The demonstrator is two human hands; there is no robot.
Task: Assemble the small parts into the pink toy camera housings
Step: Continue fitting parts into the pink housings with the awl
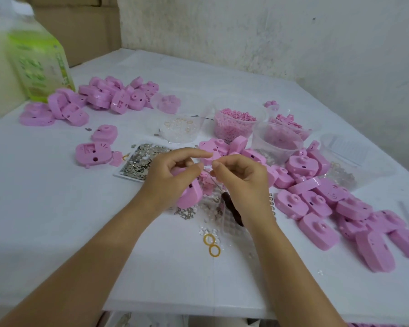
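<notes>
A: Near to far. What's on the body side of the hands?
B: Two yellow rings (211, 245) on the tabletop, just short of the right hand (242, 177). A dark-handled tool (233, 210) lies under that wrist, with its thin shaft pointing toward the fingertips. Can't tell if it's held or just lying there.
A: Hand states?
B: The left hand (172, 172) grasps a pink housing (191, 195). Its lower fingers curl round the housing, and the thumb and forefinger reach out toward the right hand. The right hand has curled fingers, thumb and forefinger tips together. Anything between them is too small to see, so I can't tell if it's pinching a part or clenched on nothing.
A: Which relation matters for the next move?
B: The housing sits below and to the left of the right fingertips, tucked under the left palm and tilted on edge. Its visible long side runs from the left thumb down toward the tabletop. The two hands' fingertips nearly touch. My read: the right hand is the mover, a short drop down-left into the housing while the left only steadies it.
A: Beyond the hands?
B: A tray of metal bits (128, 177) is just past the left hand. A heap of housings (316, 208) lies to the outside of the right hand. Farther out is a tub of pink pellets (234, 132), and farthest, out past the left hand, a second heap (109, 95).
</notes>
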